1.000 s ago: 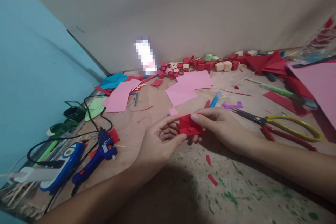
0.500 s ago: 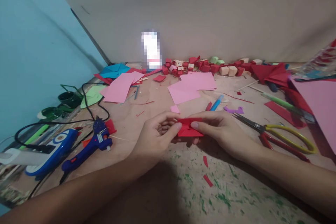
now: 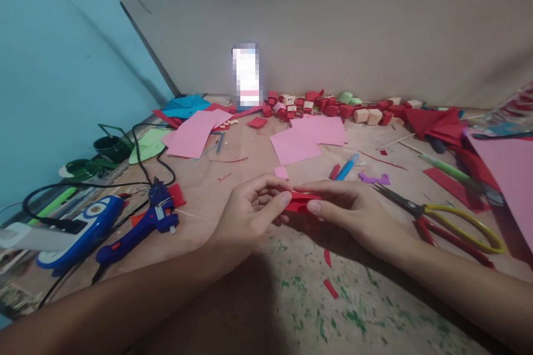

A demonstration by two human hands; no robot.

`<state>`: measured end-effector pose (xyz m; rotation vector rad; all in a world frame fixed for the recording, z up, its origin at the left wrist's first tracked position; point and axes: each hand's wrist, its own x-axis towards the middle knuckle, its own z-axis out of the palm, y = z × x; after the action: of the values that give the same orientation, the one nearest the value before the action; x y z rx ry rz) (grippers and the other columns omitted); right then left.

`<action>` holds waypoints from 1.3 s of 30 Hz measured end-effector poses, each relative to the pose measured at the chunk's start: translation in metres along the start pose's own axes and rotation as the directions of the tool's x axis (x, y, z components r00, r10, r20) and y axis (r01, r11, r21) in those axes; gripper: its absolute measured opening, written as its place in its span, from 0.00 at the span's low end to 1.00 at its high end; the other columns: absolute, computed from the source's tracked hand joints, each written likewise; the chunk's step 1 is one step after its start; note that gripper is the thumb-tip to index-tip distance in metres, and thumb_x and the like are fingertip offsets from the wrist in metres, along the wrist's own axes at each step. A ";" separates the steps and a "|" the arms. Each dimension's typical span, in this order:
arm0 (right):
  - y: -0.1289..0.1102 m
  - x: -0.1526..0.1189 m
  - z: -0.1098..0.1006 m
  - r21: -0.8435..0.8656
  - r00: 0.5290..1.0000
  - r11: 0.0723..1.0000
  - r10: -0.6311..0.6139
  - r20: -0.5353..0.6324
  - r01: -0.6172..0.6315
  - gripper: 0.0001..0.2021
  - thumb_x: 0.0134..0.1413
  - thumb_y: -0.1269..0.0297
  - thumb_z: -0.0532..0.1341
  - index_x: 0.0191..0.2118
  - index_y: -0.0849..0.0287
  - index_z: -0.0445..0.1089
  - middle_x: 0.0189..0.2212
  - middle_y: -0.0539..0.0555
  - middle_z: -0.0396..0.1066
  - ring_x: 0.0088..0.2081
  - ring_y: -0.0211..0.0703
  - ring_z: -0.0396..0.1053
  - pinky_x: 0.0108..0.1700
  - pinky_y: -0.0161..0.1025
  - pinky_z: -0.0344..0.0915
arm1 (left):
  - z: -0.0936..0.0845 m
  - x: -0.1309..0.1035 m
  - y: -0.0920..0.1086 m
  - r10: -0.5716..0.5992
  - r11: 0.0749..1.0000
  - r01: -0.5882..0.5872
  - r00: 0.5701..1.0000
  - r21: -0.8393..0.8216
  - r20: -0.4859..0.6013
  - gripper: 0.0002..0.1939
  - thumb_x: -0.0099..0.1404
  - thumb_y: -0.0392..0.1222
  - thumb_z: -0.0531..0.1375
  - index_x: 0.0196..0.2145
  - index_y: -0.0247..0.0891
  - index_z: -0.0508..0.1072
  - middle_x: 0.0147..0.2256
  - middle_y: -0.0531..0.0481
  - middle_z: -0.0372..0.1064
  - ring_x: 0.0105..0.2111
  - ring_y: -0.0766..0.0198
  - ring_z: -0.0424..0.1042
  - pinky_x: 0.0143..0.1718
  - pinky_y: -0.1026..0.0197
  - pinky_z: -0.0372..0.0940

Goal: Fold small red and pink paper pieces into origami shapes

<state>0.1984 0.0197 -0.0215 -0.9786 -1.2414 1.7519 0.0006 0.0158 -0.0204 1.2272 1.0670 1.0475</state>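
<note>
A small folded piece of red paper (image 3: 303, 199) is held between both hands above the table, its edge tilted towards me. My left hand (image 3: 256, 208) pinches its left end, thumb on the near side and fingers curled behind. On the right end, my right hand (image 3: 350, 208) presses with its thumb while its fingers reach over the far side. The fingers partly hide the paper. Beyond the hands lie a small pink paper piece (image 3: 281, 172) and a blue pen (image 3: 347, 166). Scissors (image 3: 420, 211) with yellow and red handles rest beside my right forearm.
At the left lie a blue glue gun (image 3: 156, 211) with its cable and a blue-white power strip (image 3: 83, 233). Pink sheets (image 3: 308, 138), a lit phone (image 3: 246, 77) and several small paper cubes (image 3: 333, 108) line the back. Red scraps (image 3: 330, 288) lie in front.
The red paper has tipped from showing its flat face to a narrow, folded edge. Both thumbs have shifted slightly on it, and the camera view has moved a little.
</note>
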 end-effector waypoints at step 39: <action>0.005 0.005 -0.005 0.018 0.999 0.999 0.040 -0.020 -0.039 0.13 0.55 0.56 0.72 0.42 0.59 0.80 0.31 0.55 0.79 0.28 0.40 0.74 0.31 0.37 0.69 | 0.005 0.000 0.003 0.070 0.987 -0.053 0.992 0.154 -0.105 0.07 0.59 0.36 0.69 0.37 0.35 0.80 0.34 0.50 0.81 0.31 0.67 0.79 0.33 0.70 0.75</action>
<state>0.1997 0.0252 -0.0279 -1.0152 -1.1995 1.7758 0.0050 0.0149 -0.0168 1.3427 1.2182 1.1087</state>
